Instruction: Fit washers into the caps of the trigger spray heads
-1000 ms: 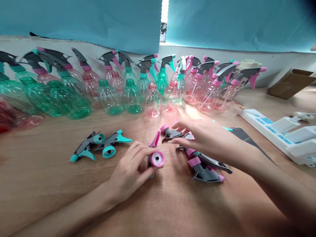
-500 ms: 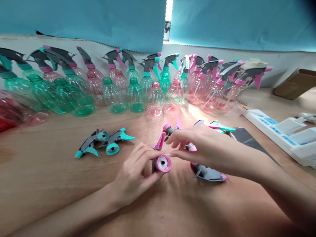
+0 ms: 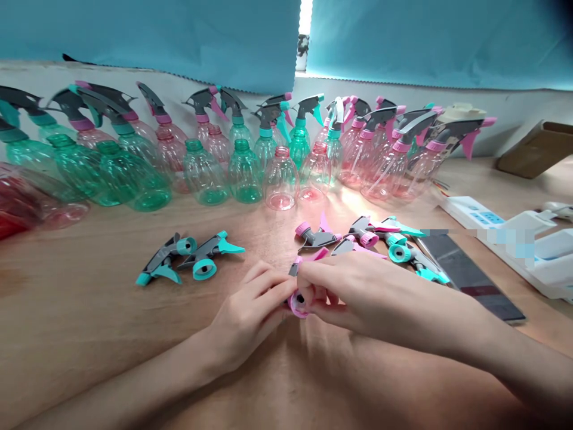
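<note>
My left hand (image 3: 248, 313) grips a grey spray trigger head with a pink cap (image 3: 297, 303), its round opening turned toward me. My right hand (image 3: 358, 292) has closed its fingertips on the rim of that pink cap; whether they hold anything small is hidden. The hands meet low over the wooden table (image 3: 89, 334). Just beyond them lie loose trigger heads: a pink one (image 3: 313, 236), a mixed pink and teal cluster (image 3: 389, 239), and two teal ones (image 3: 188, 257) to the left.
Rows of green and pink plastic bottles (image 3: 242, 173) stand along the back, many with trigger heads fitted. A white power strip (image 3: 505, 239) and a dark flat slab (image 3: 470, 275) lie at the right, and a cardboard box (image 3: 532, 149) sits further back. Blue curtains hang behind.
My right hand drew back from the loose trigger heads and came onto the pink cap held in my left hand. Several trigger heads it covered are now in view.
</note>
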Action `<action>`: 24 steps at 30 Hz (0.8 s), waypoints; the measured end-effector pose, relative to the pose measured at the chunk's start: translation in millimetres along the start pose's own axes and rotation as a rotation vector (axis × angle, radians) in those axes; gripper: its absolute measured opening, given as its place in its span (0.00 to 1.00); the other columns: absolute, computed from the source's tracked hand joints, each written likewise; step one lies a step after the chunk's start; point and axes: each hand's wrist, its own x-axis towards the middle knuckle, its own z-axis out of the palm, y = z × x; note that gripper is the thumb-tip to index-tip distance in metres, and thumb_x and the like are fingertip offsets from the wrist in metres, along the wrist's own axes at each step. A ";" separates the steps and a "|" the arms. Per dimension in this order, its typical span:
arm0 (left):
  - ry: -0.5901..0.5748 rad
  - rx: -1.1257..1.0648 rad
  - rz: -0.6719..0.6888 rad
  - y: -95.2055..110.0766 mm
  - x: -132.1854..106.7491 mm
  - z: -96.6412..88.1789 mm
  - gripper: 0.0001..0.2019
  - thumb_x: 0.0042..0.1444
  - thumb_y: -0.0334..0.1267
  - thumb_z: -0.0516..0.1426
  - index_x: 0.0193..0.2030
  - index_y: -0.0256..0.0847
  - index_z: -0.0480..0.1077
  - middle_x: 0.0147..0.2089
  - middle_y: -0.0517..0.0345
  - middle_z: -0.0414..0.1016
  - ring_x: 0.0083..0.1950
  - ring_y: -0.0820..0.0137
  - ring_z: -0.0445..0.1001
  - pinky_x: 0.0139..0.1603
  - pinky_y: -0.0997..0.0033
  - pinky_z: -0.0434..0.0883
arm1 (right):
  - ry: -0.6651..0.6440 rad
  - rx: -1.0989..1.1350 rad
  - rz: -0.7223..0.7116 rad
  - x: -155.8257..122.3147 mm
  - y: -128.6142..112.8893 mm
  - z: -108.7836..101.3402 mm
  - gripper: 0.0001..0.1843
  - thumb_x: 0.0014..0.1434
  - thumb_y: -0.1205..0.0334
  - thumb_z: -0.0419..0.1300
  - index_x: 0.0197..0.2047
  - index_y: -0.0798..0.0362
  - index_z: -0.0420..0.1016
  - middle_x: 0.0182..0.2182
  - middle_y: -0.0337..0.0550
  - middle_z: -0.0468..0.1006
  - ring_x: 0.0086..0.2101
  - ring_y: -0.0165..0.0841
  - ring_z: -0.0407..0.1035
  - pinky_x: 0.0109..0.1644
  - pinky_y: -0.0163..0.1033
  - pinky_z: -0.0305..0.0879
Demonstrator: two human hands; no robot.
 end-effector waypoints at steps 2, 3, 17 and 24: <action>-0.037 0.006 -0.010 0.7 -0.2 1.1 0.07 0.65 0.30 0.50 0.40 0.39 0.69 0.38 0.55 0.71 0.39 0.69 0.63 0.38 0.72 0.67 | -0.023 -0.012 0.000 -0.4 -1.5 1.8 0.06 0.60 0.68 0.54 0.32 0.52 0.61 0.23 0.30 0.64 0.22 0.24 0.53 0.25 0.35 0.43; -0.053 0.013 -0.015 1.0 -0.2 1.7 0.07 0.65 0.30 0.50 0.39 0.39 0.69 0.39 0.56 0.71 0.40 0.69 0.62 0.38 0.72 0.66 | -0.041 -0.007 -0.012 -0.5 -2.1 3.1 0.06 0.59 0.69 0.54 0.32 0.51 0.60 0.24 0.30 0.64 0.22 0.24 0.53 0.25 0.35 0.43; -0.021 0.073 -0.091 -4.8 -2.3 5.0 0.10 0.63 0.26 0.49 0.46 0.40 0.67 0.43 0.55 0.69 0.44 0.67 0.64 0.41 0.68 0.67 | 0.044 -0.146 -0.098 10.1 -7.9 15.1 0.09 0.50 0.78 0.51 0.29 0.55 0.65 0.24 0.37 0.69 0.23 0.27 0.50 0.25 0.38 0.41; -0.023 0.041 -0.119 -4.9 -2.6 1.9 0.10 0.62 0.25 0.51 0.45 0.40 0.69 0.42 0.55 0.68 0.43 0.67 0.64 0.41 0.68 0.68 | 0.058 -0.067 -0.033 11.7 -5.7 14.4 0.07 0.49 0.76 0.51 0.29 0.55 0.64 0.23 0.35 0.65 0.23 0.27 0.52 0.25 0.36 0.43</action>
